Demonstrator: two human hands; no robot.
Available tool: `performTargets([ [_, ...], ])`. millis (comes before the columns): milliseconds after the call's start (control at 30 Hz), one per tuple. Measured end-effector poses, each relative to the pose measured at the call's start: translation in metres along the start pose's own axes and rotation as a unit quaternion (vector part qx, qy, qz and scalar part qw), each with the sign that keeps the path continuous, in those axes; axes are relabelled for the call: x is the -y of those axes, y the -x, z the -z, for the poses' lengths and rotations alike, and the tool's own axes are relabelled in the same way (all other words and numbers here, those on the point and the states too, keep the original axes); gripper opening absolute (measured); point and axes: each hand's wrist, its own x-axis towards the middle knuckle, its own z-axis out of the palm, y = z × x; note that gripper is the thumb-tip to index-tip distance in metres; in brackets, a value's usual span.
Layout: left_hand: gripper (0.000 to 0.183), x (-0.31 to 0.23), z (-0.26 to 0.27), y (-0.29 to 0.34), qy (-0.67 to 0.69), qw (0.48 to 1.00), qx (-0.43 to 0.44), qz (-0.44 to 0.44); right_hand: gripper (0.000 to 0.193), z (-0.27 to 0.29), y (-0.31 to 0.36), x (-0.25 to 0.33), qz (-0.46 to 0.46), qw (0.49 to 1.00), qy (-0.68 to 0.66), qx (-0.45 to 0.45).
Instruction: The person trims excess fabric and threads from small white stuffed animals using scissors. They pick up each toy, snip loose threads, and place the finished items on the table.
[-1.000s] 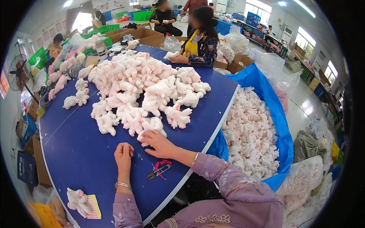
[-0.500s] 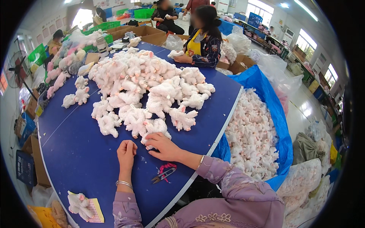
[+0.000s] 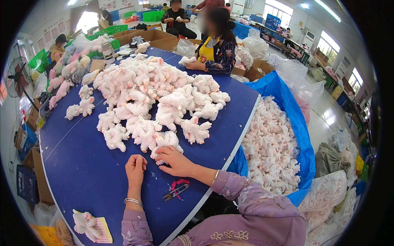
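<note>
Your purple sleeve carries a pattern of pale flowers. The table is dark blue, the plush toys are white with pink parts, the snips are grey with bright pink wrapping, and the paper is yellow with pink rows.

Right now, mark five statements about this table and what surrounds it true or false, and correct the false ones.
1. The right hand touches a white plush toy. True.
2. The snips lie on the blue table. True.
3. Those snips are gripped. False: they lie apart from the right hand and the left hand.
4. The blue sack right of the table contains many white plush pieces. True.
5. The right hand is inside that sack. False: it is over the table.
</note>
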Motion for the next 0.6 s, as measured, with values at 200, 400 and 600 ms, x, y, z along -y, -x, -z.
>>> performTargets([
  [200,0.020,-0.0002,0.0019,0.0017,-0.013,1.000,0.001,0.001,0.025,-0.0006,-0.0012,0.0006,-0.009,1.000,-0.004,0.010],
  [400,0.020,-0.0022,-0.0006,0.0017,-0.007,1.000,0.005,0.003,0.024,0.0026,-0.0003,0.0032,-0.026,1.000,-0.009,0.008],
  [600,0.021,0.0003,0.0006,0.0021,-0.009,1.000,0.002,-0.001,0.025,0.0021,-0.0014,0.0051,-0.029,0.999,-0.007,0.017],
])
